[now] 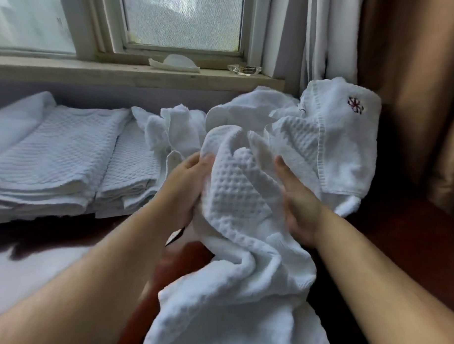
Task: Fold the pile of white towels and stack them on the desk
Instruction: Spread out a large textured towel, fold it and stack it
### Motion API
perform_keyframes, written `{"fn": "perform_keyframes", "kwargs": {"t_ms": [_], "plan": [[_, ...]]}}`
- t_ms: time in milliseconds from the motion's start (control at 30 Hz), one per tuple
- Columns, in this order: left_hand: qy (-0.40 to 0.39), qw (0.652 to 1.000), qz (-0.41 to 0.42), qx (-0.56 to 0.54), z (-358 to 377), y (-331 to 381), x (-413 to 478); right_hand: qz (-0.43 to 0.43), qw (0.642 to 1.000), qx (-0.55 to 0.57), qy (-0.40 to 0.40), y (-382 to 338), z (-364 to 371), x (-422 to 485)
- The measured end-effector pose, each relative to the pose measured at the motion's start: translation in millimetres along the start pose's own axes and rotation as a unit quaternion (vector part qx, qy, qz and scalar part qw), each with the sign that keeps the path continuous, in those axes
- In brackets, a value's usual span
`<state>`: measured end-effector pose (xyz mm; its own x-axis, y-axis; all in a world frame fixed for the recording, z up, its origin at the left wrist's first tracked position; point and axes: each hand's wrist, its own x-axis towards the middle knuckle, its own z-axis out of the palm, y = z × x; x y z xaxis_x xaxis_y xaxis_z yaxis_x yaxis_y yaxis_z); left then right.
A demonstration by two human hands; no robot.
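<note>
Nearest me, a crumpled white waffle towel (235,210) hung down over the edge of the dark wooden table (408,242), bunched up between my hands. My left hand (188,188) gripped its left side, thumb curled over the front and fingers hidden behind the cloth. My right hand (299,202) lay flat against its right side, fingers straight and pressing, not closed round it. Beyond them, the unfolded pile (244,109) sat heaped on the table, with a towel bearing a small red embroidered flower (348,131) at its right. To the left stood two folded stacks (53,157), side by side. Farther back ran the windowsill (114,70) with a glass dish (244,69), and curtains (331,34) hung at the right.
</note>
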<state>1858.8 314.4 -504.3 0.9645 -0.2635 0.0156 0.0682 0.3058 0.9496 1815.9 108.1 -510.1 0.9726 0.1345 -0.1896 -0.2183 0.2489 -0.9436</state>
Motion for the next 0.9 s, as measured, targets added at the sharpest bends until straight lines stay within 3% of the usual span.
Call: {"fn": "perform_keyframes", "kwargs": {"t_ms": [200,300,433,567,700,800,833,900], "plan": [[-0.014,0.992,0.091,0.085,27,62,-43,-0.003,0.993,-0.067,-0.093,-19,25,-52],[-0.033,0.986,0.097,0.132,37,69,-66,-0.031,0.99,-0.122,-0.057,-17,35,-69],[-0.058,0.976,0.126,0.167,44,81,-87,-0.015,0.99,0.031,-0.134,-4,43,-95],[-0.078,0.957,0.175,0.216,57,88,-99,-0.032,0.994,-0.021,-0.1,2,65,-103],[-0.055,0.947,0.214,0.232,52,90,-105,-0.111,0.993,-0.043,0.011,-4,80,-102],[0.024,0.944,0.219,0.245,27,76,-109,-0.219,0.953,-0.02,0.208,-15,73,-92],[0.022,0.941,0.181,0.286,16,66,-112,-0.235,0.923,-0.027,0.303,-20,69,-88],[-0.061,0.927,0.017,0.368,0,37,-122,-0.226,0.857,-0.033,0.463,-27,57,-80]]}}
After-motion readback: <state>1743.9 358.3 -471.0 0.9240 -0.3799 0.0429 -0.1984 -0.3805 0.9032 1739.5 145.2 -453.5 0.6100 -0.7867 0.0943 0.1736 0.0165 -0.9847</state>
